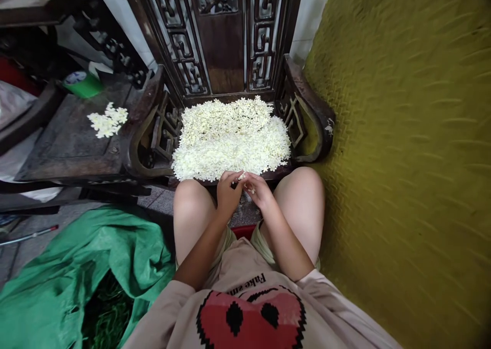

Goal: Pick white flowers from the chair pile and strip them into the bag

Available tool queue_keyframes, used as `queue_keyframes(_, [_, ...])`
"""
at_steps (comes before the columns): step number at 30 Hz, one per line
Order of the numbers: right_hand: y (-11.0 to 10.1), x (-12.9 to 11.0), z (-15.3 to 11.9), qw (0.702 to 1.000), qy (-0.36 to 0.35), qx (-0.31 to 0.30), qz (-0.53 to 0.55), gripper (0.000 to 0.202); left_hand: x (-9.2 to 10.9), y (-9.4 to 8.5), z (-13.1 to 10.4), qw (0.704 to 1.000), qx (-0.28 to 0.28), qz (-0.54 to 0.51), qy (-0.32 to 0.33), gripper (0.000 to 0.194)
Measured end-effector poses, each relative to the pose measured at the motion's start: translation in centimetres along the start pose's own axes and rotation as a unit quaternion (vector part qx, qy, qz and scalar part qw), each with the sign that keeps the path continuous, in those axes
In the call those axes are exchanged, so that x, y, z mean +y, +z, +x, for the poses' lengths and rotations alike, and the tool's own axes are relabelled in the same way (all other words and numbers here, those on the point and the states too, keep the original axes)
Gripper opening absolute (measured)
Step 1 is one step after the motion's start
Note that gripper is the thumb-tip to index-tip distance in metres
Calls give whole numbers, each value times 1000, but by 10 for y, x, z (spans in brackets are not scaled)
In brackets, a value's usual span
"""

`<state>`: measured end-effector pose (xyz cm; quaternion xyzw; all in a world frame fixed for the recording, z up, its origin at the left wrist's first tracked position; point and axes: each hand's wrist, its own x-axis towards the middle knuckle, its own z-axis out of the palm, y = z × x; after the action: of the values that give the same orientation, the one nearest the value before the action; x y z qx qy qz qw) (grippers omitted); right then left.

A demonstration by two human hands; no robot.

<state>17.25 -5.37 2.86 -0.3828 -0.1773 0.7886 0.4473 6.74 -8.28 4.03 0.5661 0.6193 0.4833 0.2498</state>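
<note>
My left hand (229, 191) and my right hand (260, 189) meet above my lap, fingertips pinched together. Between them shows a small white flower (241, 176), and a few more white petals peek out by my right palm. Fingers partly cover what each hand holds. Just beyond my hands, a thick heap of white flowers (230, 139) covers the seat of a dark carved wooden chair (226, 52). The near edge of the heap lies close to my fingertips.
At left, a wooden seat (69, 134) carries a small flower cluster (108, 120) and a green tape roll (82, 84). A green sack (115, 241) with dark green strips inside lies on the floor. A yellow textured sheet (402, 159) stands close on my right.
</note>
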Motion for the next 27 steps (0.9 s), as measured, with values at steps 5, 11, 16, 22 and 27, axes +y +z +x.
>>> queue_keyframes(5, [-2,0,-4,1000,-23,-4,-12,26,3,2,-3,998,20,-54,-30,11])
queue_keyframes(11, [-8,-1,-12,999,-40,-16,-10,34,0,2,-1,977,-29,-184,-107,16])
queue_keyframes(16, [-6,-4,-20,998,-43,-41,-13,38,8,-4,-2,973,-37,-206,-101,19])
queue_keyframes(22, [-1,-2,-24,997,-38,-67,-20,33,15,-16,-5,971,-39,-208,-110,22])
queue_keyframes(27, [1,0,-24,996,-25,-79,-33,29,16,-24,-7,965,-58,-227,-121,20])
